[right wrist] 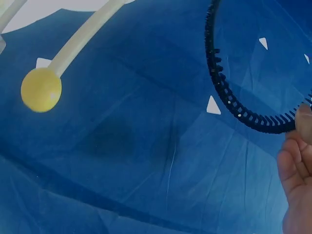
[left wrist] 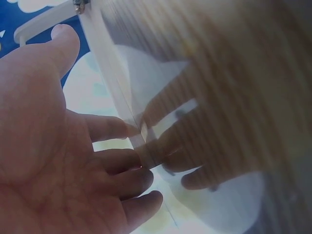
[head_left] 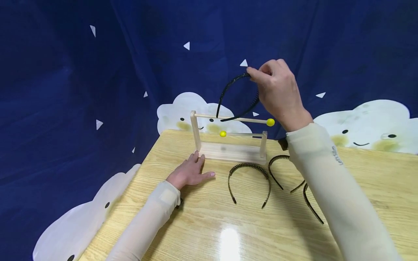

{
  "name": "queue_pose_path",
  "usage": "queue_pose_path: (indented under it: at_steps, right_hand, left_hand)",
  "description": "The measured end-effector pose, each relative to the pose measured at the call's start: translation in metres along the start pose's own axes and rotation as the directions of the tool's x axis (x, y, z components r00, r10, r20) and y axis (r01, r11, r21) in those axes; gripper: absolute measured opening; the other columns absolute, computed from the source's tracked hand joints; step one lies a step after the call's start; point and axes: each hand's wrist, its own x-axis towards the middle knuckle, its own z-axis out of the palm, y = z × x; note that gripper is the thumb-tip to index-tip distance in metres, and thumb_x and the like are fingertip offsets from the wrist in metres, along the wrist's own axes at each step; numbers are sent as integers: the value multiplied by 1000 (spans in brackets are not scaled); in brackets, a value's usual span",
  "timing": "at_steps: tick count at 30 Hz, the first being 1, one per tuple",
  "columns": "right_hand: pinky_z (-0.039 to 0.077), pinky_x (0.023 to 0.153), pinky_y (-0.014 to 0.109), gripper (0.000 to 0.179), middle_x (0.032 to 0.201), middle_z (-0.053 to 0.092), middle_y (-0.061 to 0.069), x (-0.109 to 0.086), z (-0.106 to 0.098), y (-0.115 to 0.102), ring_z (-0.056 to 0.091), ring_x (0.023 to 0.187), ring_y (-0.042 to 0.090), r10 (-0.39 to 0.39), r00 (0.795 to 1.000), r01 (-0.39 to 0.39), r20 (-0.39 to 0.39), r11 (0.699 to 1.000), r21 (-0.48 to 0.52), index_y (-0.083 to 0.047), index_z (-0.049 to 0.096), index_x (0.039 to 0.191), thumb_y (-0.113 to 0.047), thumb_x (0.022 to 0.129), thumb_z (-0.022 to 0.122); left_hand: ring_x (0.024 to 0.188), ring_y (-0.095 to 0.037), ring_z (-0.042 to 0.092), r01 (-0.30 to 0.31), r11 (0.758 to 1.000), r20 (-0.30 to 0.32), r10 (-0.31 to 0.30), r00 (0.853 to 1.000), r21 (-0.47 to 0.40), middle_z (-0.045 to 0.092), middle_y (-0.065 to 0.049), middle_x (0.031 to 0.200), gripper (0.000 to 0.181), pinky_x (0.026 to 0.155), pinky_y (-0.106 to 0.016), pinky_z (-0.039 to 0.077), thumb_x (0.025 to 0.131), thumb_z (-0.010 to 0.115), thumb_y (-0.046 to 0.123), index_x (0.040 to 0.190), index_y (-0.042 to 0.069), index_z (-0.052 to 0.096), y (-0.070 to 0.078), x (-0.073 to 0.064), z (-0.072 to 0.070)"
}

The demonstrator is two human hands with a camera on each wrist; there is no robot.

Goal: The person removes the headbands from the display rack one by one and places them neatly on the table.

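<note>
My right hand (head_left: 280,87) pinches a black toothed headband (head_left: 224,92) near the top of its curve, holding it up in the air. Its two ends hang at the upper bar of a wooden display rack (head_left: 225,151) and overlap that bar in the head view. The right wrist view shows the comb teeth lining the band's inner side. A yellow ball (head_left: 270,122) caps the upper bar's right end; another yellow ball (head_left: 223,133) caps the lower bar's left end. With fingers extended, my left hand (head_left: 190,172) rests at the left front corner of the rack's base, fingertips right at its edge.
On the wooden table (head_left: 199,221) in front of the rack lies a toothed headband (head_left: 249,165). Two more dark headbands lie to its right, one by the rack's corner (head_left: 277,157), another partly under my right sleeve (head_left: 311,206). A blue cloth (head_left: 209,29) with clouds hangs behind.
</note>
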Motion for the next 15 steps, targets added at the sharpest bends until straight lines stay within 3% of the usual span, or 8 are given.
queue_pose_path:
  at_steps: [10,15]
  right_hand:
    - [47,72,46,28,91,59,21,-7,-6,9,52,83,37,14,999,-17,36,997,77,-9,75,120,-1,96,66]
    - [46,71,46,30,88,60,18,-14,-8,16,54,80,35,23,995,-35,96,992,125,-7,75,120,4,93,68]
  left_hand:
    - [150,-40,15,-6,1000,-4,6,1000,-8,10,-24,164,97,118,-54,23,93,49,73,160,7,25,-4,1,2]
    - [150,-39,15,-2,1000,0,2,1000,-12,10,-23,164,97,118,-53,23,93,49,73,160,8,25,-5,1,1]
